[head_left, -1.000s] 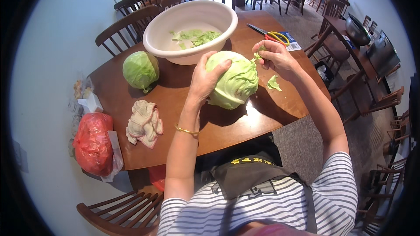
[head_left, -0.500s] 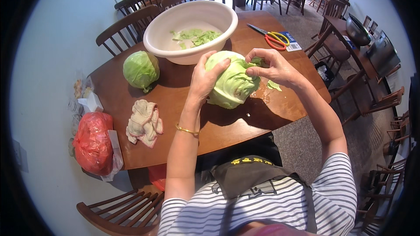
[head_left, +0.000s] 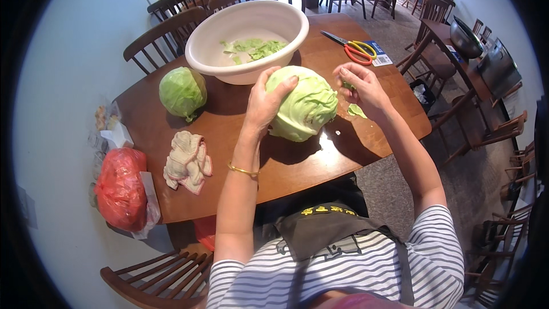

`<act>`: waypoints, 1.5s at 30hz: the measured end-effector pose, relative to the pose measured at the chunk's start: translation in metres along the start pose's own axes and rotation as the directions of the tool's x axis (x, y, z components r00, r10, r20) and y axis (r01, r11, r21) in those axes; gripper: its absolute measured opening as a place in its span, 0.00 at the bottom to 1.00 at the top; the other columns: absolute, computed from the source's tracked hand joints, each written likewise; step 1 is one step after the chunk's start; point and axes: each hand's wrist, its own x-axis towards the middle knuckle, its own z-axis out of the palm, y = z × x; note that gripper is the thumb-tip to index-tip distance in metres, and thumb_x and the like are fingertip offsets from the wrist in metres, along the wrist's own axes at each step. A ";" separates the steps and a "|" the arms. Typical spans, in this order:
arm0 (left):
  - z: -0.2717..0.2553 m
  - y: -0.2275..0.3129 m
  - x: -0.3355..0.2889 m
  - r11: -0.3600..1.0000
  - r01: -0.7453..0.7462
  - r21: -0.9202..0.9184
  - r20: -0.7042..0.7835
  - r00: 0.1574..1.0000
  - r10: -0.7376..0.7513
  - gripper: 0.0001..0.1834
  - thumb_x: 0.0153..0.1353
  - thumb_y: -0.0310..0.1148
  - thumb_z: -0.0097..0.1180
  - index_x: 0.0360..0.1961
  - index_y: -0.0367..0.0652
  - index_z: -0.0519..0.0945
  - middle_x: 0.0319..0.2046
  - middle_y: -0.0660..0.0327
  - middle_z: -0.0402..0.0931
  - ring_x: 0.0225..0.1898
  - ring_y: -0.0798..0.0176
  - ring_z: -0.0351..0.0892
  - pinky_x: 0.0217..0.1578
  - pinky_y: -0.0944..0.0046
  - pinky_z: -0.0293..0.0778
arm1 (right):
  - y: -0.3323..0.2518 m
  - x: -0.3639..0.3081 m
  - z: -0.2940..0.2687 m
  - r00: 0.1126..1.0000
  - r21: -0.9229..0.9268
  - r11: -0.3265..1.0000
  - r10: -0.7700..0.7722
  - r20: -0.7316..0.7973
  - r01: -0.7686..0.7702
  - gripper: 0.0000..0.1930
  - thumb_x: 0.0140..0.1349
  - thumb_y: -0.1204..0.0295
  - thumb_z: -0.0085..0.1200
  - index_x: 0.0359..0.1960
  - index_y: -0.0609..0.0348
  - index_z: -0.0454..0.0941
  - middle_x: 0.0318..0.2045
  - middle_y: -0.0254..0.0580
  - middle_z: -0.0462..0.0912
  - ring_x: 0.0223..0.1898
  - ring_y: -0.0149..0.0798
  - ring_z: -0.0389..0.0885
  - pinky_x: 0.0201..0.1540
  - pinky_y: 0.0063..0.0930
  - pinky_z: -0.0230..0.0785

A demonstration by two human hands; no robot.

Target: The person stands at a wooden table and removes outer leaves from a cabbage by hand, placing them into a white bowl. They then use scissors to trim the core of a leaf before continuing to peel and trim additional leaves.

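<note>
My left hand [head_left: 266, 100] grips a pale green cabbage [head_left: 303, 105] by its left side, thumb on top, above the table's near middle. Just right of the cabbage and apart from it, my right hand [head_left: 365, 87] has its fingers curled round a small torn cabbage leaf [head_left: 348, 85], mostly hidden by them. Another leaf scrap [head_left: 355, 111] lies on the wooden table below that hand. Beyond the cabbage stands a large white basin [head_left: 200, 60] with torn leaf pieces [head_left: 260, 49] in it. A second whole cabbage [head_left: 183, 92] sits left of my left hand.
Scissors with red and yellow handles [head_left: 359, 51] lie at the table's far right. Crumpled cloth gloves [head_left: 189, 162] and a red plastic bag [head_left: 122, 189] are on the left. Wooden chairs [head_left: 166, 37] line the far side. Metal pots [head_left: 497, 68] stand on a table to the right.
My right hand has pulled away from the cabbage to the right, with a torn leaf piece in its fingers. My left hand keeps its hold on the cabbage.
</note>
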 end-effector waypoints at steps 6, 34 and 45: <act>0.002 -0.001 0.002 0.999 0.003 -0.034 -0.009 1.000 -0.004 0.44 0.53 0.48 0.69 0.61 0.26 0.67 0.49 0.47 0.76 0.48 0.63 0.78 0.49 0.65 0.75 | 0.003 -0.026 0.021 0.960 -0.472 0.836 -0.237 0.149 0.280 0.15 0.59 0.67 0.68 0.40 0.59 0.76 0.29 0.27 0.76 0.28 0.17 0.71 0.28 0.15 0.64; -0.002 0.003 -0.012 0.999 -0.053 0.005 0.085 0.995 0.052 0.54 0.44 0.43 0.77 0.67 0.31 0.60 0.55 0.47 0.73 0.56 0.58 0.75 0.57 0.60 0.72 | 0.027 -0.053 0.023 0.988 -0.127 0.985 -0.129 -0.080 0.118 0.12 0.61 0.69 0.65 0.40 0.60 0.76 0.29 0.35 0.80 0.23 0.22 0.76 0.25 0.19 0.73; -0.003 -0.004 -0.010 0.996 -0.068 0.050 0.055 0.996 0.065 0.53 0.43 0.44 0.77 0.66 0.31 0.62 0.57 0.45 0.71 0.58 0.56 0.74 0.58 0.58 0.71 | 0.017 -0.059 0.049 0.904 -0.612 0.731 -0.423 -0.058 0.303 0.08 0.54 0.76 0.63 0.31 0.64 0.75 0.29 0.40 0.81 0.27 0.30 0.79 0.30 0.27 0.72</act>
